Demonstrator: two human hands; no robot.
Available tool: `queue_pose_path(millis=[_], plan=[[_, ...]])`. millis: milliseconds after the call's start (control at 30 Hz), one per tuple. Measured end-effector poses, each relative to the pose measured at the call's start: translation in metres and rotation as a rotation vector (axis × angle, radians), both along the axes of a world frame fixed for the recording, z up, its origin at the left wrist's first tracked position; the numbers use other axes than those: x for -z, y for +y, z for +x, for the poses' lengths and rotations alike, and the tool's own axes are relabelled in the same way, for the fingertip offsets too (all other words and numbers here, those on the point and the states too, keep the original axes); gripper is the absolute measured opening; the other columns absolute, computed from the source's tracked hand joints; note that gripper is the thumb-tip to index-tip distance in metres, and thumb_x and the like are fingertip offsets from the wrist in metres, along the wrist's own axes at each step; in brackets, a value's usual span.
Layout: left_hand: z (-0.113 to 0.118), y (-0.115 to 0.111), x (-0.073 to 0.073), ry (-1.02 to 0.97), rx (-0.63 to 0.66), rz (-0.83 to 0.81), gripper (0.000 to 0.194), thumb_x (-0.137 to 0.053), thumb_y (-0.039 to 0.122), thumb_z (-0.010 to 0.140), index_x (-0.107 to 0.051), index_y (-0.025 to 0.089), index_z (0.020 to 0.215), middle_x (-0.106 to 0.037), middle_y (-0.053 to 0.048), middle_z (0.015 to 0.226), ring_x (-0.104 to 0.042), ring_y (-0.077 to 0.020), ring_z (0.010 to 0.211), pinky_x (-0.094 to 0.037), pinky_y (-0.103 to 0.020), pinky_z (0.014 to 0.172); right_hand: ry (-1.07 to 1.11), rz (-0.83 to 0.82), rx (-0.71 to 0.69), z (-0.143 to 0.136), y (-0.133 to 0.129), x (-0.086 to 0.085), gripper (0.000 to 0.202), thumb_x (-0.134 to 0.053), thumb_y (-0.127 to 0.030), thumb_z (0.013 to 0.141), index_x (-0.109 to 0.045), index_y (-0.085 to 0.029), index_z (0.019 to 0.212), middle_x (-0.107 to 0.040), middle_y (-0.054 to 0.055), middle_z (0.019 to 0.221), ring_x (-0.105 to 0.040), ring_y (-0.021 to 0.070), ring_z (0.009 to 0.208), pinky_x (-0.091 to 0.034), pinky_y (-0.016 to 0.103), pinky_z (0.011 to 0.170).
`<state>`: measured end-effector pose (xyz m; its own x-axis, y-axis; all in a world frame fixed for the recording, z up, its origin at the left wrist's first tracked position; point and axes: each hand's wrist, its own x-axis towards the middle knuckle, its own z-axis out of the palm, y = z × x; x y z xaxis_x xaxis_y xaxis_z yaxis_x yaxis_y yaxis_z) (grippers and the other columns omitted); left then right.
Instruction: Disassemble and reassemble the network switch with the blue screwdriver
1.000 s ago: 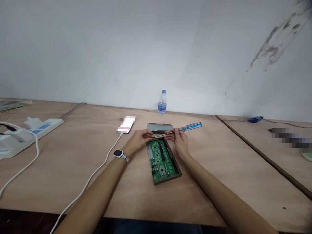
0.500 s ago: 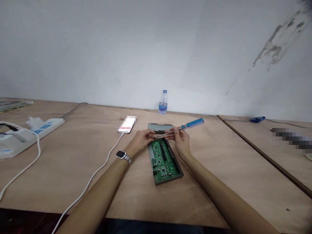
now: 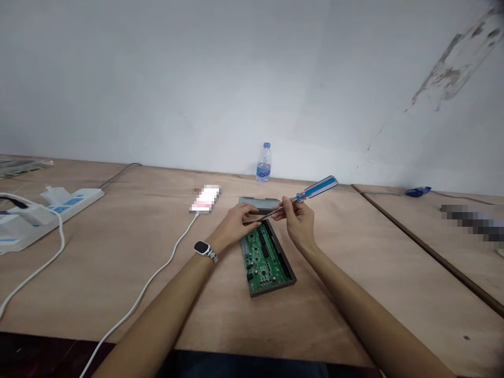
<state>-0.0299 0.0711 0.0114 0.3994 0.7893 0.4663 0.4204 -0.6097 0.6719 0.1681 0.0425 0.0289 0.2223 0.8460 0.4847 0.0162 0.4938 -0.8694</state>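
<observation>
A green circuit board (image 3: 262,262) lies in a dark grey open casing (image 3: 284,256) on the wooden table. Beyond its far end sits a grey metal piece (image 3: 260,203). My right hand (image 3: 298,219) holds a screwdriver (image 3: 318,188) with a blue and clear handle by its shaft, the tip pointing down-left at the board's far edge. At that same edge is my left hand (image 3: 237,224), its thumb and fingers bent near the tip; whether something small is between them cannot be made out.
A water bottle (image 3: 263,164) stands by the wall. On the left are a phone (image 3: 205,199) with a white cable (image 3: 157,273) and a white power strip (image 3: 74,205). A blue object (image 3: 418,191) and a blurred dark item (image 3: 472,220) lie at the right.
The screwdriver and my right hand have shifted slightly right, with the handle tilted up more. My left hand has moved a little right over the board's far edge.
</observation>
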Motion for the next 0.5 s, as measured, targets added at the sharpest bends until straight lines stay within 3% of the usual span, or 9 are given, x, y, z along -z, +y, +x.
queue_pose_path(millis=[100, 300, 500], plan=[[0.003, 0.004, 0.003, 0.038, -0.008, 0.056, 0.023, -0.059, 0.033, 0.094, -0.074, 0.019, 0.106, -0.069, -0.011, 0.112, -0.065, -0.0244, 0.101, -0.053, -0.035, 0.085, -0.029, 0.017, 0.025, 0.004, 0.003, -0.004, 0.043, -0.067, -0.058, 0.088, -0.065, -0.016, 0.082, -0.074, 0.007, 0.073, -0.070, 0.0172, 0.055, -0.060, 0.029, 0.054], [0.010, 0.009, 0.007, 0.179, -0.021, 0.001, 0.019, -0.060, 0.025, 0.091, -0.078, 0.018, 0.092, -0.073, -0.009, 0.093, -0.066, -0.0225, 0.084, -0.050, -0.032, 0.075, -0.151, 0.022, 0.030, 0.002, 0.011, -0.005, 0.044, -0.064, -0.060, 0.088, -0.064, -0.017, 0.078, -0.069, 0.004, 0.065, -0.066, 0.0155, 0.050, -0.056, 0.027, 0.050], [-0.011, 0.006, -0.003, 0.213, -0.063, -0.087, 0.018, -0.064, 0.028, 0.087, -0.078, 0.017, 0.084, -0.074, -0.008, 0.084, -0.066, -0.0220, 0.075, -0.047, -0.032, 0.068, -0.316, 0.063, 0.056, -0.011, 0.018, -0.007, 0.044, -0.061, -0.059, 0.091, -0.063, -0.018, 0.075, -0.066, 0.003, 0.062, -0.062, 0.0152, 0.049, -0.052, 0.027, 0.050]])
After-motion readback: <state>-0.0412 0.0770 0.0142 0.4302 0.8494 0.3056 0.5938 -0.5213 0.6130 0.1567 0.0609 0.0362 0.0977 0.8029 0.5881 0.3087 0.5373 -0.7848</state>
